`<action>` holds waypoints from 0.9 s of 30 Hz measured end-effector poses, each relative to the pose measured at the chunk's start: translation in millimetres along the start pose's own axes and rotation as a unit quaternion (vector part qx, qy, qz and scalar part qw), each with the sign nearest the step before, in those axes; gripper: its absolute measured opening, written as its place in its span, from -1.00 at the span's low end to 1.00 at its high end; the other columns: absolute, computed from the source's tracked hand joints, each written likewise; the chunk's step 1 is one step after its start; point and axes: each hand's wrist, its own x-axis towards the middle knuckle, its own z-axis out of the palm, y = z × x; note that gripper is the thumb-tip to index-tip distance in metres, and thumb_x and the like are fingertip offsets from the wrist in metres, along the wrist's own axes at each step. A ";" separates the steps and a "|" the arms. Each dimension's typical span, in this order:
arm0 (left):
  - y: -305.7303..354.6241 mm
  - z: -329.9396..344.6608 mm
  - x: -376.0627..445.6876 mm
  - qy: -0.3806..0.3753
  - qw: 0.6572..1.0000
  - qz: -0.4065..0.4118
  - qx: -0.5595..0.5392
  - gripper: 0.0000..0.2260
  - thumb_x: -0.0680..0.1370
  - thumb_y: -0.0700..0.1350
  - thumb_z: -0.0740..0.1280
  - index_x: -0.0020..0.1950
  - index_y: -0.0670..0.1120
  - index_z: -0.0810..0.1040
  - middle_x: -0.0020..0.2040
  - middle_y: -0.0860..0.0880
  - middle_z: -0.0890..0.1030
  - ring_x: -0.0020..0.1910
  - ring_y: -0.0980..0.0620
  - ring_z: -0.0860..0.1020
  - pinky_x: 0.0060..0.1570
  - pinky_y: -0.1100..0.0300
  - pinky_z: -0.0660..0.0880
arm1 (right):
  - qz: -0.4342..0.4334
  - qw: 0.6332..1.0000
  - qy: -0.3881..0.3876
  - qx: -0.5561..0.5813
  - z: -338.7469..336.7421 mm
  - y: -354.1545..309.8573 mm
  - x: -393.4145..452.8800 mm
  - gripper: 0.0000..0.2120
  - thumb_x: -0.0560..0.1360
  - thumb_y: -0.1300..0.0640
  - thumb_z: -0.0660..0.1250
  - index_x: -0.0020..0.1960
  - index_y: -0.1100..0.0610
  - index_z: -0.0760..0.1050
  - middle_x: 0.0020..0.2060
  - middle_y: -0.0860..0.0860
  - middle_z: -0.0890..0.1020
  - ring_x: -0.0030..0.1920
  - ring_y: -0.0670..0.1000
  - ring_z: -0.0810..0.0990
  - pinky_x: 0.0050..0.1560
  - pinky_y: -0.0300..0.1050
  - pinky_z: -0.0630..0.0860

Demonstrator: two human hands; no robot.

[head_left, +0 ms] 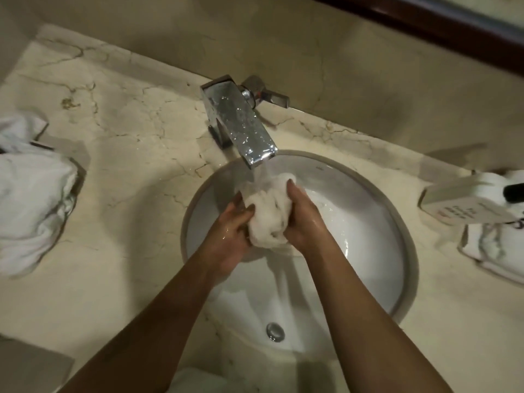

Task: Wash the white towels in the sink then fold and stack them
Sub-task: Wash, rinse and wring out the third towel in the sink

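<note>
Head view. At centre frame, a bunched, soaked white towel point(268, 219) is held over the round white porcelain sink basin point(368, 251), directly beneath the stream falling from the square chrome tap point(241, 123) at upper centre. The left hand point(229, 231) grasps the towel's left side with fingers curled into the cloth; the right hand point(304, 219) clamps its right side, fingertips reaching over the top. The metal drain point(275, 331) lies low in the basin, uncovered.

On the cream veined marble counter point(127, 165), a heap of crumpled white towels point(31, 194) sits at the left edge of the frame, well apart from the sink. At the right edge lie more white cloth point(493, 248) and a white box with printed text point(465, 202); what the dark object beside the box is cannot be told.

Step in hand, as judged: washing, the first stage; folding and stacking are not yet begun. The next move likely calls for squeezing or wringing the cloth, then laying it on a bare part of the counter.
</note>
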 end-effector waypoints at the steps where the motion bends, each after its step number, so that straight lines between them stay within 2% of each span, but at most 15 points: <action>1: 3.6 -0.1 1.1 0.014 1.000 -0.018 -0.008 -0.66 0.60 -0.20 0.24 0.36 -0.10 0.56 0.25 -0.17 0.63 0.20 -0.12 0.62 0.15 -0.02 0.60 | 0.002 0.998 -0.010 0.069 -1.1 -5.9 -6.2 -0.40 0.56 -0.02 0.35 0.45 0.32 0.34 0.36 0.32 0.49 0.39 0.26 0.48 0.35 0.15 0.48; 3: 11.0 -1.8 1.6 0.054 0.996 -0.040 -0.054 -0.73 0.52 -0.16 0.26 0.11 -0.16 0.69 0.04 -0.14 0.71 0.00 -0.06 0.69 -0.07 0.09 0.65 | -0.026 0.984 -0.058 0.167 -16.1 -10.6 -11.6 -0.43 0.57 0.11 0.33 0.48 0.31 0.29 0.34 0.30 0.44 0.44 0.23 0.40 0.47 0.13 0.34; 4: 15.4 -4.7 0.7 0.062 0.995 -0.034 -0.074 -0.74 0.51 -0.16 0.26 0.08 -0.18 0.68 0.02 -0.16 0.71 -0.02 -0.08 0.69 -0.07 0.06 0.65 | -0.043 0.984 -0.057 0.165 -23.5 -12.9 -13.4 -0.47 0.57 0.20 0.33 0.50 0.26 0.28 0.31 0.28 0.46 0.41 0.22 0.43 0.45 0.14 0.37; 6: 21.7 -17.3 0.6 0.085 0.991 0.025 -0.100 -0.72 0.53 -0.20 0.28 0.20 -0.18 0.62 0.18 -0.23 0.64 0.17 -0.22 0.62 0.12 -0.18 0.57 | -0.071 0.996 -0.004 0.059 -29.8 -15.5 -23.6 -0.56 0.57 0.31 0.32 0.41 0.21 0.34 0.23 0.24 0.57 0.26 0.22 0.57 0.23 0.18 0.56; 8: 24.4 -28.2 -1.0 0.084 0.991 0.068 -0.072 -0.60 0.51 -0.17 0.31 0.36 -0.15 0.53 0.28 -0.29 0.57 0.27 -0.36 0.53 0.06 -0.29 0.55 | -0.081 0.995 0.058 -0.030 -38.5 -17.1 -25.2 -0.60 0.58 0.29 0.34 0.38 0.21 0.36 0.22 0.23 0.62 0.21 0.26 0.62 0.08 0.21 0.63; 10: 24.0 -26.0 -5.3 0.085 0.991 0.073 -0.067 -0.60 0.53 -0.16 0.28 0.37 -0.14 0.53 0.25 -0.33 0.58 0.27 -0.39 0.52 0.03 -0.26 0.57 | -0.098 0.992 0.084 -0.016 -43.8 -24.7 -25.5 -0.62 0.60 0.27 0.32 0.39 0.25 0.35 0.23 0.27 0.60 0.22 0.26 0.61 0.11 0.17 0.62; 12: 22.6 -20.8 -10.1 0.101 0.990 0.071 -0.063 -0.72 0.60 -0.22 0.23 0.21 -0.09 0.67 0.21 -0.26 0.63 0.26 -0.31 0.55 0.22 -0.25 0.50 | -0.136 0.986 0.094 0.014 -45.7 -36.5 -26.7 -0.63 0.63 0.28 0.27 0.41 0.30 0.33 0.26 0.31 0.57 0.24 0.25 0.60 0.21 0.16 0.57; 13: 20.9 -22.1 -9.4 0.116 0.990 0.028 -0.072 -0.73 0.62 -0.23 0.23 0.19 -0.11 0.69 0.21 -0.24 0.64 0.30 -0.29 0.54 0.31 -0.22 0.44 | -0.150 0.985 0.087 0.022 -45.3 -41.9 -28.4 -0.63 0.64 0.27 0.25 0.42 0.31 0.32 0.27 0.31 0.57 0.26 0.25 0.59 0.25 0.17 0.55; 15: 16.6 -27.0 -12.6 0.114 0.977 -0.141 -0.112 -0.67 0.60 -0.19 0.26 0.36 -0.19 0.56 0.32 -0.26 0.57 0.37 -0.27 0.48 0.43 -0.20 0.33 | -0.155 0.985 0.072 0.013 -40.2 -48.8 -32.8 -0.67 0.66 0.25 0.21 0.40 0.27 0.35 0.21 0.22 0.62 0.22 0.19 0.63 0.21 0.11 0.58; 16: 17.1 -27.2 -18.9 0.108 0.962 -0.219 -0.121 -0.61 0.59 -0.18 0.28 0.42 -0.19 0.50 0.35 -0.26 0.54 0.36 -0.27 0.49 0.43 -0.20 0.34 | -0.156 0.986 0.060 0.004 -39.1 -50.4 -35.8 -0.71 0.67 0.23 0.20 0.38 0.22 0.38 0.16 0.17 0.65 0.18 0.14 0.65 0.15 0.06 0.61; 18: 20.6 -31.8 -25.1 0.111 0.945 -0.279 -0.132 -0.57 0.55 -0.14 0.30 0.42 -0.17 0.49 0.29 -0.27 0.58 0.24 -0.28 0.57 0.25 -0.23 0.49 | -0.173 0.983 0.057 -0.018 -39.4 -55.3 -37.8 -0.77 0.68 0.19 0.18 0.32 0.16 0.42 0.14 0.13 0.66 0.18 0.11 0.65 0.17 0.05 0.61; 20: 22.7 -34.3 -29.4 0.111 0.950 -0.250 -0.149 -0.57 0.53 -0.09 0.29 0.39 -0.17 0.52 0.24 -0.28 0.61 0.14 -0.29 0.61 0.07 -0.28 0.57 | -0.199 0.976 0.082 -0.028 -44.3 -64.7 -40.2 -0.76 0.69 0.14 0.18 0.33 0.13 0.41 0.23 0.13 0.62 0.27 0.15 0.60 0.28 0.14 0.54; 22: 29.5 -30.0 -33.6 0.062 0.968 -0.161 -0.184 -0.59 0.59 -0.06 0.22 0.40 -0.18 0.52 0.30 -0.27 0.56 0.23 -0.32 0.57 0.17 -0.33 0.49 | -0.207 0.971 0.112 -0.033 -50.3 -75.4 -44.0 -0.67 0.69 0.09 0.19 0.44 0.08 0.34 0.31 0.12 0.58 0.30 0.14 0.58 0.29 0.16 0.53; 24: 34.1 -26.5 -41.8 0.037 0.983 -0.057 -0.171 -0.61 0.64 -0.05 0.15 0.41 -0.16 0.46 0.38 -0.23 0.50 0.35 -0.26 0.49 0.31 -0.27 0.40 | -0.197 0.974 0.104 -0.033 -50.9 -79.5 -48.7 -0.71 0.69 0.09 0.18 0.40 0.02 0.37 0.30 0.08 0.60 0.29 0.11 0.60 0.28 0.14 0.53; 27: 46.1 -14.2 -56.0 -0.001 1.000 0.000 -0.005 -0.76 0.64 -0.05 0.21 0.24 -0.08 0.54 0.04 -0.20 0.60 -0.01 -0.10 0.61 -0.08 0.07 0.57 | -0.165 0.983 0.054 -0.059 -38.8 -70.2 -48.8 -0.69 0.69 0.09 0.19 0.42 0.09 0.38 0.33 0.14 0.57 0.33 0.14 0.56 0.38 0.21 0.43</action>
